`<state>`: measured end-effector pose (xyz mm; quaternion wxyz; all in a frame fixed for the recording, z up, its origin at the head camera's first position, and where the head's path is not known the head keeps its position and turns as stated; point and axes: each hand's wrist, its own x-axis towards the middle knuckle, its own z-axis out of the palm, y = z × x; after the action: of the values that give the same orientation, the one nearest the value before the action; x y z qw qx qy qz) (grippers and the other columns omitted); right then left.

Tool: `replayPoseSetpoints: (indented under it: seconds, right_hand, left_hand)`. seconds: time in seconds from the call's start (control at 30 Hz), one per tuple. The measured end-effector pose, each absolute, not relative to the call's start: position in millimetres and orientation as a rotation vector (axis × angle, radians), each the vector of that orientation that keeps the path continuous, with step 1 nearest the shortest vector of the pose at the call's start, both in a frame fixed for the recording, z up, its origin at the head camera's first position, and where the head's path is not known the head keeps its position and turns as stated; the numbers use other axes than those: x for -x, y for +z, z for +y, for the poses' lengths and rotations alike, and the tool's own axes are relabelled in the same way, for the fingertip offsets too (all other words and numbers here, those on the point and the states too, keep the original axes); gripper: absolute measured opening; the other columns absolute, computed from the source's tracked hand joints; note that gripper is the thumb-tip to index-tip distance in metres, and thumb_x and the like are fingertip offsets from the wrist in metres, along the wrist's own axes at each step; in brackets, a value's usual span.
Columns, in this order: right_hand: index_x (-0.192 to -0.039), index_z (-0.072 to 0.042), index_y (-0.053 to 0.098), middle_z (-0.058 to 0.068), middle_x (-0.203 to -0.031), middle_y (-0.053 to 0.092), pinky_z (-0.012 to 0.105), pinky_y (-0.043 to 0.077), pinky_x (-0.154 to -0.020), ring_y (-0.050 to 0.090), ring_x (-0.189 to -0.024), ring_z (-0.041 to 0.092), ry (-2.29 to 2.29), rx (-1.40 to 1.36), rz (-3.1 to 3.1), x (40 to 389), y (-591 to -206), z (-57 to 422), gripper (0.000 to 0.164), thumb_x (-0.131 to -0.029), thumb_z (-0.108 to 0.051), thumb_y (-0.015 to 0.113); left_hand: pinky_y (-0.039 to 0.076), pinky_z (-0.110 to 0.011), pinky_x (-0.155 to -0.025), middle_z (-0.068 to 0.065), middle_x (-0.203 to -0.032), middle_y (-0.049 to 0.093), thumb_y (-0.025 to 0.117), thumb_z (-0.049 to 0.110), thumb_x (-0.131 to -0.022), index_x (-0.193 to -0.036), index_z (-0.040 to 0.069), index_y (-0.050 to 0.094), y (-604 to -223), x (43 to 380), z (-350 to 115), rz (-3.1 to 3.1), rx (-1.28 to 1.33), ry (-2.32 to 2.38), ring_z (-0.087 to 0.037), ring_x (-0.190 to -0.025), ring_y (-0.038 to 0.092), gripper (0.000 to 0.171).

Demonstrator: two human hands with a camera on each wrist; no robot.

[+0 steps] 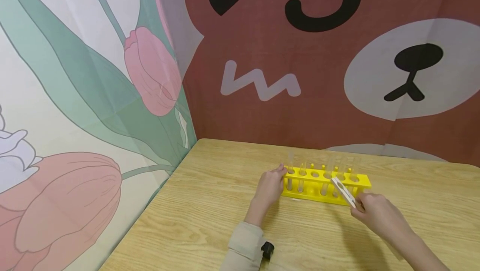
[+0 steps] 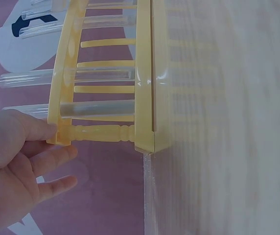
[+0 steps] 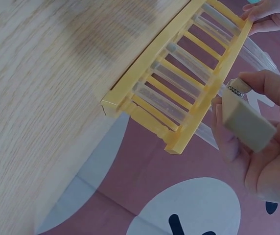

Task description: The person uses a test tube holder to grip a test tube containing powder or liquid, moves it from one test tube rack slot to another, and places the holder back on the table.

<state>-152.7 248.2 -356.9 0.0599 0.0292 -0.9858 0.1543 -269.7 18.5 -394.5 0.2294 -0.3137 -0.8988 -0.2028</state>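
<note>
A yellow test tube rack (image 1: 318,198) stands on the table, with several clear test tubes (image 2: 27,78) upright in its holes. One hole of the upper plate, third from the left, has no tube. My left hand (image 1: 269,185) pinches the left end of that plate between thumb and forefinger, its other fingers spread beside it in the left wrist view. In my right hand (image 1: 378,212) is a wooden test tube clamp (image 1: 343,192) with a small metal spring, gripped near its back end. The clamp's tip overlaps the rack's front edge near the fourth tube in the head view.
The rack stands on a wood-grain table (image 1: 210,204). Behind it hangs a brown cloth (image 1: 262,121) with a bear's face, and a tulip-print cloth (image 1: 75,137) borders the left side. A small black object (image 1: 267,249) sits beside my left cuff.
</note>
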Motion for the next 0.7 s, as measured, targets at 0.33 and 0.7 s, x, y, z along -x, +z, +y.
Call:
replayPoseSetpoints:
  seconds: [0.33, 0.7]
  right_hand:
    - [-0.066, -0.007, 0.053, 0.0, -0.053, 0.038, 0.023, 0.03, -0.04, 0.035, -0.047, 0.012, 0.48, -0.074, -3.018, 152.9, -356.9, 249.6, 0.015, -0.077, -0.01, 0.063]
    - [-0.07, -0.003, 0.056, 0.001, -0.054, 0.04, 0.024, 0.032, -0.04, 0.037, -0.047, 0.012, 0.481, -0.073, -3.029, 153.5, -358.0, 250.7, 0.011, -0.076, -0.01, 0.063]
  left_hand:
    - [0.046, -0.023, -0.08, -0.01, -0.114, 0.058, 0.054, 0.002, -0.087, -0.106, 0.003, 0.065, -396.3, 270.9, 19.2, -2.463, 0.857, -0.562, -0.018, -0.103, 0.055, 0.022]
    - [0.045, -0.022, -0.081, -0.008, -0.114, 0.057, 0.053, 0.003, -0.087, -0.107, 0.004, 0.065, -396.5, 271.2, 18.9, -2.467, 0.854, -0.564, -0.015, -0.104, 0.054, 0.022]
